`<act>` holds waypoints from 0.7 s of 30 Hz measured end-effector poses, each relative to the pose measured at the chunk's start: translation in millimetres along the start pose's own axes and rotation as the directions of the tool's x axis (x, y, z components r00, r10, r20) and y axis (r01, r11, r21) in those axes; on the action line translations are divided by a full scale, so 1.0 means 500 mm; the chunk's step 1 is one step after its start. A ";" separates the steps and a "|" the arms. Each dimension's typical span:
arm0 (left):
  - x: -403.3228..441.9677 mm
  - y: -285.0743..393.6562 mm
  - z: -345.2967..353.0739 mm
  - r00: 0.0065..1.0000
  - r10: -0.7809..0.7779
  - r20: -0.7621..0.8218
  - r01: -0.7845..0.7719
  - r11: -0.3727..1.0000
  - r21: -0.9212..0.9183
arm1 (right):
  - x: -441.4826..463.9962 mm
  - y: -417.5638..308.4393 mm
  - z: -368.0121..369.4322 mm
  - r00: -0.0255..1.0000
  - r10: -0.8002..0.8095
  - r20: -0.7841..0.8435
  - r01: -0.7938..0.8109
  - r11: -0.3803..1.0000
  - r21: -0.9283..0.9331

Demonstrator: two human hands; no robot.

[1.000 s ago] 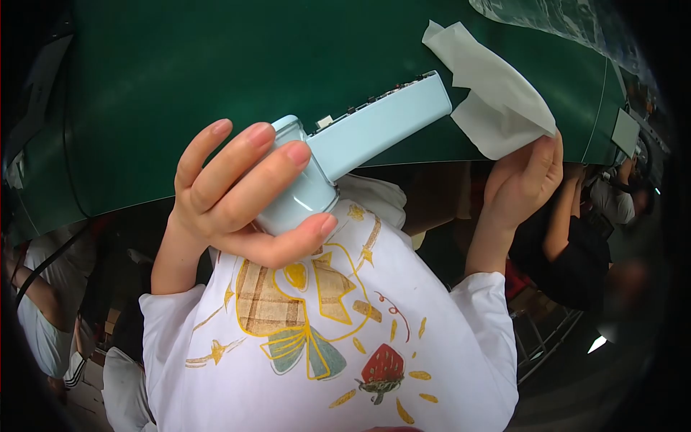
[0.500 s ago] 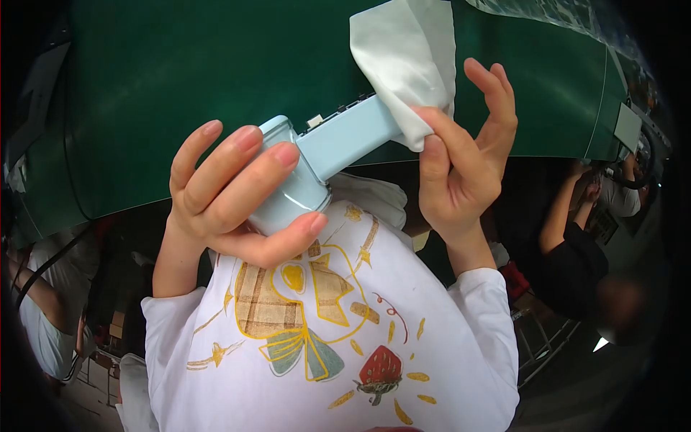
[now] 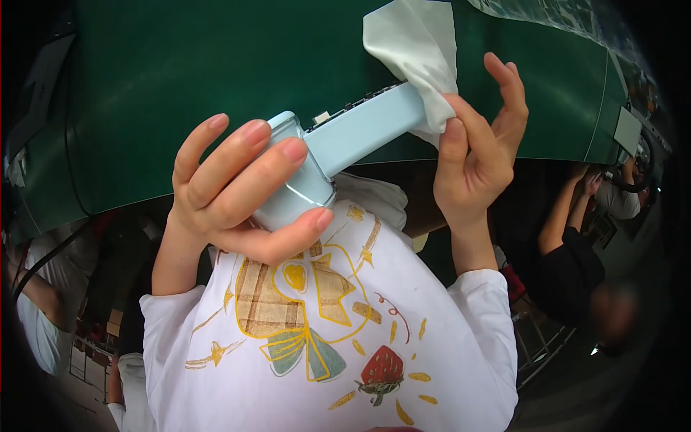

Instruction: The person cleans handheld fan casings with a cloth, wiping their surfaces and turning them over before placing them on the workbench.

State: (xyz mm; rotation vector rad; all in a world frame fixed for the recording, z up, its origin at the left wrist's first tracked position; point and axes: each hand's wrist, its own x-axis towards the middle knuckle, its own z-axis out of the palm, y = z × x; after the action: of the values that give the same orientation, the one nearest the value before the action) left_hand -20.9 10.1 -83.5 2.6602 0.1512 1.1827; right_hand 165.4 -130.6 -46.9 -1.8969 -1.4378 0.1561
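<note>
The light-blue device (image 3: pixel 371 129) lies between the hands, gripped by the left (image 3: pixel 241 191)

The device (image 3: pixel 375 129) is showing smooth, glossy plastic; the cloth (image 3: pixel 419 49) is looking soft, the bench (image 3: pixel 216 65) smooth.

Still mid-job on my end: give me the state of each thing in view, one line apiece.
Light-blue device: held at a slant, circuit parts exposed along its upper edge.
White cloth: creased, draped over the device's narrow end.
Left hand: gripping the wide end.
Right hand: pinching the cloth.
Clear plastic: crinkled.
</note>
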 end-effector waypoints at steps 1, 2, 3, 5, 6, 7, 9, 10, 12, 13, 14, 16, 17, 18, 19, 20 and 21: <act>0.000 0.000 -0.002 1.000 -0.008 0.002 0.008 1.000 -0.006 | 0.001 0.000 0.003 1.000 0.005 -0.015 -0.005 1.000 -0.011; 0.001 0.000 -0.002 1.000 -0.013 0.003 0.013 1.000 -0.011 | 0.002 0.000 0.005 0.999 0.007 -0.032 -0.008 1.000 -0.022; 0.002 0.000 -0.002 1.000 -0.019 0.005 0.019 1.000 -0.021 | 0.003 -0.001 0.007 0.999 0.014 -0.048 -0.016 0.999 -0.035; 0.006 0.001 -0.001 1.000 -0.019 0.008 0.019 0.999 -0.027 | -0.004 -0.036 0.012 0.993 -0.062 0.103 0.061 0.998 0.011; 0.007 0.002 -0.002 1.000 -0.020 0.012 0.021 0.999 -0.029 | -0.004 -0.039 0.013 0.990 -0.087 0.110 0.091 0.995 -0.031; 0.008 0.001 -0.004 1.000 -0.022 0.016 0.023 0.999 -0.027 | -0.003 -0.027 0.012 0.995 -0.086 0.052 0.085 0.996 0.019; 0.010 -0.001 -0.006 0.999 -0.027 0.019 0.028 0.999 -0.022 | -0.015 0.026 -0.006 0.995 0.016 -0.103 -0.002 0.991 0.132; 0.011 -0.002 -0.007 0.999 -0.038 0.020 0.038 0.999 -0.023 | -0.025 0.056 -0.029 0.974 0.120 -0.189 -0.082 0.976 0.200; 0.006 -0.001 -0.010 0.998 -0.064 0.022 0.064 0.997 -0.029 | -0.014 0.070 -0.066 0.821 0.417 -0.390 -0.270 0.886 0.378; 0.006 0.000 -0.008 0.997 -0.075 0.022 0.076 0.996 -0.037 | -0.005 0.069 -0.078 0.708 0.535 -0.461 -0.301 0.819 0.489; 0.006 0.000 -0.007 0.997 -0.077 0.018 0.078 0.996 -0.038 | 0.001 0.068 -0.081 0.710 0.532 -0.461 -0.300 0.821 0.485; 0.005 0.000 -0.009 0.995 -0.095 0.020 0.096 0.994 -0.044 | 0.009 0.063 -0.082 0.639 0.592 -0.490 -0.293 0.777 0.557; 0.006 0.000 -0.012 0.995 -0.102 0.024 0.103 0.994 -0.046 | 0.011 0.060 -0.081 0.600 0.623 -0.502 -0.285 0.752 0.594; 0.007 -0.001 -0.013 0.994 -0.107 0.027 0.108 0.993 -0.047 | 0.012 0.058 -0.078 0.559 0.653 -0.511 -0.273 0.727 0.631; 0.011 -0.001 -0.013 0.994 -0.103 0.027 0.104 0.994 -0.045 | 0.008 0.058 -0.076 0.603 0.644 -0.470 -0.267 0.718 0.642; 0.013 0.000 -0.015 0.994 -0.103 0.031 0.105 0.993 -0.047 | 0.002 0.055 -0.071 0.647 0.634 -0.425 -0.265 0.709 0.654; 0.014 0.002 -0.016 0.994 -0.105 0.035 0.107 0.993 -0.049 | 0.003 0.035 -0.061 0.707 0.596 -0.380 -0.216 0.694 0.686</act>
State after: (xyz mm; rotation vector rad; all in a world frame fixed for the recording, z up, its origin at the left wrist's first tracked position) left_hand -22.1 11.8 -73.0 2.5911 0.2504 1.0949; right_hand 195.1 -145.7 -35.5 -1.5011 -0.4071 0.2022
